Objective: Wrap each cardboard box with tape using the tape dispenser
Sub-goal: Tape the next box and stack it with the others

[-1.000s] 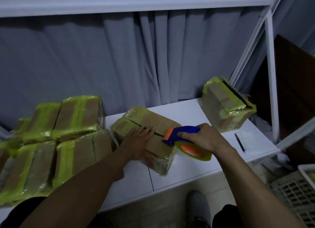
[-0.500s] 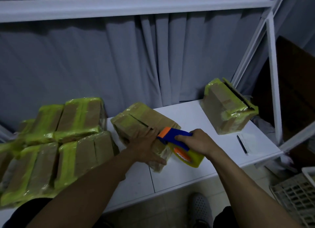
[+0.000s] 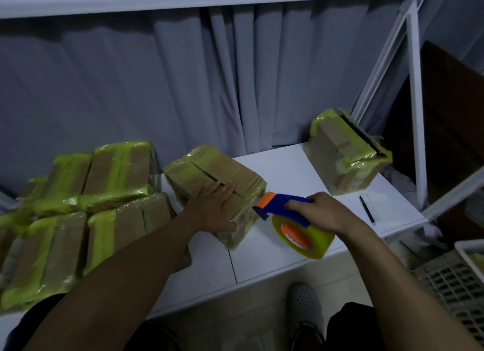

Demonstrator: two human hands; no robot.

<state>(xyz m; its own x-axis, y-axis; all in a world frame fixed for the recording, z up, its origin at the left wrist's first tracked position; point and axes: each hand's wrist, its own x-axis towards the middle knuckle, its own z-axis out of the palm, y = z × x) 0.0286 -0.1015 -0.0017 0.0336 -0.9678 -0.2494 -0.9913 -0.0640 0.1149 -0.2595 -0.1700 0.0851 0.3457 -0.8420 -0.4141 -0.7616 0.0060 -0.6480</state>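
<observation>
While the L hand [image 3: 213,209] lies flat, fingers straight, on the cardboard box [image 3: 243,177] mid-way along the table [image 3: 275,162], prob. to pin it vs. the tape's pull, the R hand [image 3: 324,211] is clenched round the tape dispenser [image 3: 285,206] handle, orange nose just off the box's near-right corner. Looks like a strip ending or starting; wrapped boxes [image 3: 78,206] stacked at L.
</observation>
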